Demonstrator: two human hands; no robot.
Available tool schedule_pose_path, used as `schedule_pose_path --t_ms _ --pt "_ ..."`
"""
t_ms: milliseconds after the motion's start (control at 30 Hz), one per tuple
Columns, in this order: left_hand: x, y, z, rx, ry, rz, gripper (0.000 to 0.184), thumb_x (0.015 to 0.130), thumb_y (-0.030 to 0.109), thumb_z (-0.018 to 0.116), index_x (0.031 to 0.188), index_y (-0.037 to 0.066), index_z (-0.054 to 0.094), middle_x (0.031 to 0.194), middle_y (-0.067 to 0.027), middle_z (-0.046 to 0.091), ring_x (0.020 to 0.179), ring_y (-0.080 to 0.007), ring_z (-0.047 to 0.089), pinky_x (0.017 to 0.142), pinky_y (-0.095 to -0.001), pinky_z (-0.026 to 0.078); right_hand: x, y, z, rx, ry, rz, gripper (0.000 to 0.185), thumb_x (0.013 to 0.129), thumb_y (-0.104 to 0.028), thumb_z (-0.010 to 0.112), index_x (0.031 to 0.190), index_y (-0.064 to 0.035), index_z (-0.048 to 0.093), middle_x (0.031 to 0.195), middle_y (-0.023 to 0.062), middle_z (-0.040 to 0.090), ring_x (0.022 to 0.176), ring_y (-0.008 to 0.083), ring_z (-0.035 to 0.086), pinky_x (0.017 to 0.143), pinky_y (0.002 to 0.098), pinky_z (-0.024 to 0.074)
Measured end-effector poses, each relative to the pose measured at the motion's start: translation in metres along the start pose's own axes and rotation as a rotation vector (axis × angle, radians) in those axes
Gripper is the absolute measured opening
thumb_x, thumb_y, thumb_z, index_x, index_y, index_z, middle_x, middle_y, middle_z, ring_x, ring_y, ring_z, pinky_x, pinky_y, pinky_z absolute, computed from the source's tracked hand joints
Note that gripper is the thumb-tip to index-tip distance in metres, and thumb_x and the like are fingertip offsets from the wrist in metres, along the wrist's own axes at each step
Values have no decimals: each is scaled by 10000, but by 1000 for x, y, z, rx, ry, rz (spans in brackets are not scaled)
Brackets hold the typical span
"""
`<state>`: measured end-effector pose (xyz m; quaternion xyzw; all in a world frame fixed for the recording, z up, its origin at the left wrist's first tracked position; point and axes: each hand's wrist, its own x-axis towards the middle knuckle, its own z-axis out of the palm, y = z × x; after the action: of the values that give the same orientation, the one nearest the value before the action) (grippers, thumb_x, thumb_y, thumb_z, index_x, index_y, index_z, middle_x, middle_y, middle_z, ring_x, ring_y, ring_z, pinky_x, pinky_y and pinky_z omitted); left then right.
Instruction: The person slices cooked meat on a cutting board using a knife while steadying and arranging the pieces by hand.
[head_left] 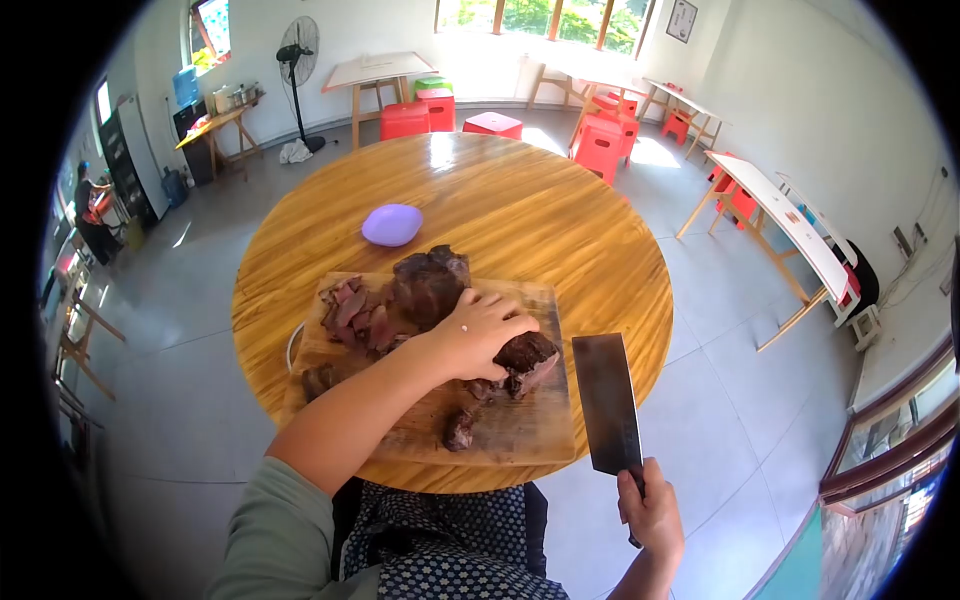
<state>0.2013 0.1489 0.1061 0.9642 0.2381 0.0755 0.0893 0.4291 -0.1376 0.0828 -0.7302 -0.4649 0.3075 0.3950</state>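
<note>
Currently, a round, glossy yellow-brown wooden table (560, 220) fills mid-frame, bearing a rectangular pale wooden board (545, 435) below centre. At lower right, my right hand (652, 508) wraps firmly round the black handle of a broad grey metal cleaver (605, 405). Cutting looks partly done: a bulky dark-brown meat lump (425, 290) near centre seems unsliced; my left hand (488, 332), fingers curved, grips a craggy brown meat chunk (530, 358) beside it; reddish-brown meat slices (350, 315) lie heaped left of centre.
</note>
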Motion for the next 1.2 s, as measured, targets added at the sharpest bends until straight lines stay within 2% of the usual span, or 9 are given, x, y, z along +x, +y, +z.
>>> schedule_pose_path --t_ms 167,433,500,567,700,833,1000,1067,1200 --pt "21 -20 26 74 275 -67 619 739 318 870 1262 134 596 1224 -86 602 1212 -294 528 1026 -459 306 6 -2 -6 -91 -25 12 221 1040 -194 581 932 -25 489 552 54 547 447 157 544 439 316 428" --pt "14 -27 19 -18 257 -137 614 761 414 839 1268 125 648 1158 -86 640 1192 -284 552 999 -464 347 3 3 -3 -13 -4 -18 221 1039 -140 574 905 -13 452 588 47 548 450 119 499 427 295 403" --pt "-2 -18 15 -80 504 10 478 830 315 798 1239 105 668 1159 -89 647 1173 -296 567 992 -453 398 7 2 -6 -5 -7 6 223 1041 -179 579 923 -19 479 571 43 548 456 133 517 445 301 425" --pt "-30 -6 13 -161 362 52 404 859 233 761 1224 80 677 1180 -105 646 1162 -308 577 972 -437 439 4 -2 -8 22 -23 45 231 1039 -102 566 890 -7 416 685 61 569 461 98 472 406 287 378" --pt "-68 2 45 -209 185 187 224 869 75 691 1090 43 706 1116 -127 645 1035 -321 618 846 -400 517 4 8 -8 69 -12 30 215 1041 -166 579 922 -13 483 578 39 549 472 118 507 456 293 418" --pt "-71 3 38 58 208 -14 84 842 60 687 907 29 644 963 -116 589 914 -329 596 802 -418 506 10 6 -1 67 -44 -12 225 1034 -93 571 892 -9 419 702 55 549 467 91 464 405 276 376" --pt "-102 41 13 -42 325 -124 217 866 138 733 1033 15 671 1074 -125 600 955 -326 611 841 -411 515 5 5 -4 31 -23 18 210 1038 -159 584 933 -4 489 586 33 558 463 107 490 443 293 396" --pt "-120 69 7 -471 251 -299 292 866 199 747 1081 23 659 1128 -157 567 1007 -350 612 882 -422 516 3 7 -3 96 -2 12 209 1040 -156 580 929 -7 484 590 32 556 461 107 486 440 292 392" --pt "-125 69 49 -318 264 -189 382 815 213 790 1125 33 659 1174 -172 549 1034 -358 618 880 -431 526 9 12 -1 117 -55 9 229 1038 -85 567 892 -15 406 714 62 544 488 88 468 416 264 386"
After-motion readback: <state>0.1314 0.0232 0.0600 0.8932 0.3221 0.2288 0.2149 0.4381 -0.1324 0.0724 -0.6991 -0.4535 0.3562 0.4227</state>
